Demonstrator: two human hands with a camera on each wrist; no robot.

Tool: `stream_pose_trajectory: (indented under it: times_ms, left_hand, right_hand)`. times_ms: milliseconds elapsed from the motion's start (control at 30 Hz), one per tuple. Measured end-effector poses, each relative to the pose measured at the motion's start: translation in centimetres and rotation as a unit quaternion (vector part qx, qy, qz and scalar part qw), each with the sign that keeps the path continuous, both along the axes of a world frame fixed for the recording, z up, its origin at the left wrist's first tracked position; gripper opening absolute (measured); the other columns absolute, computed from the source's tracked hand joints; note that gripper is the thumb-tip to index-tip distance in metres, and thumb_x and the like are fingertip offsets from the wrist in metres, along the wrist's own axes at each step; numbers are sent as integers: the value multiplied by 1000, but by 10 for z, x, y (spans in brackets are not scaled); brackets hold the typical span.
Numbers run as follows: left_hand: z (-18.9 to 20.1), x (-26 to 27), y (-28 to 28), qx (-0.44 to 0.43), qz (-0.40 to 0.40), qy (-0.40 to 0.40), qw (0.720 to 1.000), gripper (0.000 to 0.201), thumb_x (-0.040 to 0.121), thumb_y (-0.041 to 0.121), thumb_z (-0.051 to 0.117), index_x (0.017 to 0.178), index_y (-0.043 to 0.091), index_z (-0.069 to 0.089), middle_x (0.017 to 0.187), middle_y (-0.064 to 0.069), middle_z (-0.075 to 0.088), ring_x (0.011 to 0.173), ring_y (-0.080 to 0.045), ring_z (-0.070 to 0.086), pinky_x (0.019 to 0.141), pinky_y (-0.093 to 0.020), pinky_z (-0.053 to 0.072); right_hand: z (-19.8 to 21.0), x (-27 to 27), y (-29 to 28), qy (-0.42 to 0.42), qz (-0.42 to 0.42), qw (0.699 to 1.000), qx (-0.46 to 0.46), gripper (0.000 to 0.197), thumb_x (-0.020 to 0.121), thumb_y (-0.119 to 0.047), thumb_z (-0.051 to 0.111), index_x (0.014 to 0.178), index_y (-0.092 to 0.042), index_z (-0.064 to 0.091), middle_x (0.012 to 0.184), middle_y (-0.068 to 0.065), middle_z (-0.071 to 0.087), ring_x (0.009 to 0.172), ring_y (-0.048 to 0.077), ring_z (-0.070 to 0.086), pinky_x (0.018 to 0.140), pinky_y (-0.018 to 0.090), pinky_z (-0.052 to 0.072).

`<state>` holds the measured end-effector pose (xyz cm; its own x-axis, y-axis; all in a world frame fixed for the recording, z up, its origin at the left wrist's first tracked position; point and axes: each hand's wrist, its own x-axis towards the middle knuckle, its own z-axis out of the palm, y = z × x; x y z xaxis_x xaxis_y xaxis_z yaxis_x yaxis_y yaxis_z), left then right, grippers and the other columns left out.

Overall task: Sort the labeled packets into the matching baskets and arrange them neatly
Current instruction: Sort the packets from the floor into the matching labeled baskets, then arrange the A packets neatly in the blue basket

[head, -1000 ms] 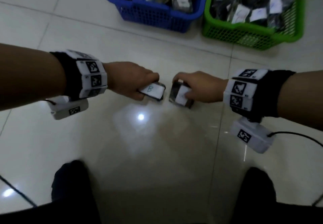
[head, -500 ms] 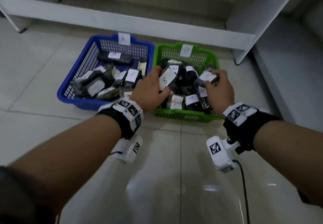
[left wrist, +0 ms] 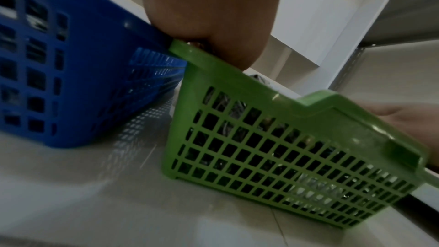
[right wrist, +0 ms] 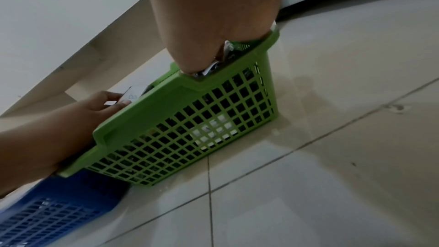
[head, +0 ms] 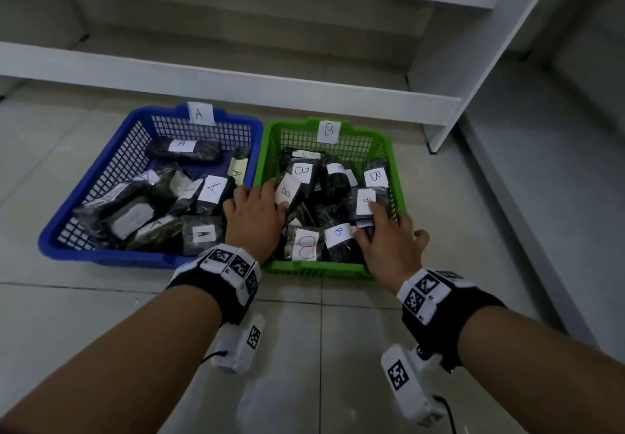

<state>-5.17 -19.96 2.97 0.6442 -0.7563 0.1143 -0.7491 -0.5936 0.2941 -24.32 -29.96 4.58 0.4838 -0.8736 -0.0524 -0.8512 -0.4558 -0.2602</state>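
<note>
Head: left hand (head: 253, 217) pinches B packet (head: 288, 191), long axis slanting far-right.

The blue basket (head: 111, 163) has an A card (head: 200, 114) on its back wall. White stickers on the packets inside say A too, like the back packet (head: 182, 150) and the front packet (head: 202, 233). The green basket (head: 314, 269) has a B card (head: 328, 130). Its packets say B: the red B packet (head: 306, 246), the blue B packet (head: 339, 232) and the tilted packet (head: 286, 190). The wrist bands (head: 230, 261) carry black and white square code marks.
</note>
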Motion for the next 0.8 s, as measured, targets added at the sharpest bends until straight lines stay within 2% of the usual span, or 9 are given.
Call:
stream_pose_trajectory:
  times_ms: [33,100,200,267,333,533,700,800]
  left_hand:
    - [-2,-1,-1,0,3,-16,1000,50,97,41,37,143,20,31,137,-6,44,123,-29,33,95,-44,27]
    - [-3,-2,0,-19,2,-36,999,50,97,38,38,144,23,28,138,-3,39,121,-27,35,94,-44,29]
    - [-3,-5,2,-39,-28,-70,996,37,97,32,40,134,27,41,133,1,45,115,-25,41,91,-43,31]
    - [-2,-6,2,-26,-34,-81,996,32,97,33,39,128,28,46,134,3,46,117,-24,41,91,-42,32]
    - [-3,-6,3,-17,-31,-80,996,36,97,35,38,131,29,45,139,5,44,121,-23,40,94,-42,31]
    - [4,-11,3,45,-10,-57,997,43,98,34,35,142,34,34,149,2,33,130,-26,33,101,-44,28]
    - [-3,-5,4,30,-9,-51,998,47,97,32,37,143,37,29,150,4,31,131,-25,30,101,-44,27]
    - [-1,-8,3,68,-17,-51,996,51,97,31,35,147,35,20,154,3,22,135,-27,24,103,-45,24]
  right_hand:
    - [0,0,0,15,-7,1000,-12,54,94,-54,35,142,-32,27,141,4,44,138,30,17,103,50,18]
    - [0,1,0,27,-35,999,-30,53,92,-58,34,140,-35,33,141,12,32,130,33,18,102,48,19]
    - [-5,0,1,14,-40,999,-30,55,92,-59,34,140,-33,36,146,13,16,134,34,13,106,48,16]
    - [-9,0,0,19,-7,999,-32,57,93,-57,32,143,-29,32,152,4,17,140,32,8,110,50,14]
    - [-10,1,-1,20,14,1000,-17,59,95,-55,29,146,-26,26,154,-3,19,144,27,5,112,51,12]
    - [-7,-3,-4,6,30,999,12,60,96,-53,29,147,-24,23,156,-3,18,145,24,5,113,48,15]
    - [-11,3,-2,0,4,1000,-21,57,94,-49,37,144,-24,29,153,-3,26,144,23,12,110,46,19]
    - [-11,1,-4,-2,2,1000,-18,55,94,-46,39,144,-25,30,153,-3,27,144,21,13,110,45,20]
